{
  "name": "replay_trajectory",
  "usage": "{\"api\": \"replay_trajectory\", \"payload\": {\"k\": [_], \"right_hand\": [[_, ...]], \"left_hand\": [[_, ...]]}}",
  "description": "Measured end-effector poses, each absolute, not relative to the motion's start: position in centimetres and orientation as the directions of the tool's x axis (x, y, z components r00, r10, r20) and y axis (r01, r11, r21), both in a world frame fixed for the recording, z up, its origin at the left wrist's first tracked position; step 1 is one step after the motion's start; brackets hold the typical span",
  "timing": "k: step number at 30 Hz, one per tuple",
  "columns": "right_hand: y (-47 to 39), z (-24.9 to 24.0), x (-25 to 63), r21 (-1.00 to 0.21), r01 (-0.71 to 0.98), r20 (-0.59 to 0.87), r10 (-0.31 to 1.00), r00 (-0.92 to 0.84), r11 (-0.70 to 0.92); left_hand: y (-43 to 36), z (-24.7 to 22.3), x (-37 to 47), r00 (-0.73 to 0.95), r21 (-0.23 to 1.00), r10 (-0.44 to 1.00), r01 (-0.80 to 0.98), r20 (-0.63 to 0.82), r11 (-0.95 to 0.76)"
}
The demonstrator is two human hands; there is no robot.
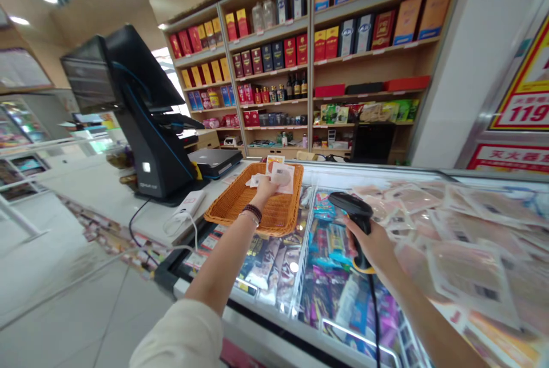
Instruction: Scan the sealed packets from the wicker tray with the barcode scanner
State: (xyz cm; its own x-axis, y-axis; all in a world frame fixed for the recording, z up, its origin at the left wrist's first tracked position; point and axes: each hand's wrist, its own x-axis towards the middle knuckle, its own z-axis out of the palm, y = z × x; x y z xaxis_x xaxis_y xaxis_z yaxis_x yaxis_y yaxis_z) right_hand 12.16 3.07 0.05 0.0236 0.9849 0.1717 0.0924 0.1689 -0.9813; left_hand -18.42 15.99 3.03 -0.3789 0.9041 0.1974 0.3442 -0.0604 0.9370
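My left hand [266,187] reaches over an orange wicker basket [234,211] and is closed on a small flat packet [283,176] with a barcode label. Under and beside it lie a few more small packets in the basket, one with an orange print [274,163]. In my right hand [372,238] is a black handheld barcode scanner [355,208], its head pointing left toward the basket and its cable hanging down. To the right of the scanner, many flat clear packets [469,276] with barcode labels are spread in a pile on the freezer top.
The basket rests on a glass-topped freezer [295,294] full of wrapped ice creams. To its left stand a black checkout terminal [150,128], a grey flat device [217,161] and a white box with a cable [191,203]. Shelves [274,76] of boxed goods line the back.
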Motion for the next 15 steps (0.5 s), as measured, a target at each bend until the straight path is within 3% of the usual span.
{"api": "replay_trajectory", "payload": {"k": [7, 15], "right_hand": [[2.1, 1.3, 12.7, -0.967, 0.089, 0.242, 0.969, 0.041, 0.238], [1.5, 1.6, 14.0, -0.962, 0.065, 0.271, 0.958, 0.092, 0.266]], "left_hand": [[11.8, 4.2, -13.3, -0.232, 0.959, 0.939, -0.067, 0.254, -0.275], [9.4, -0.6, -4.7, -0.080, 0.951, 0.966, -0.172, 0.246, -0.257]]}}
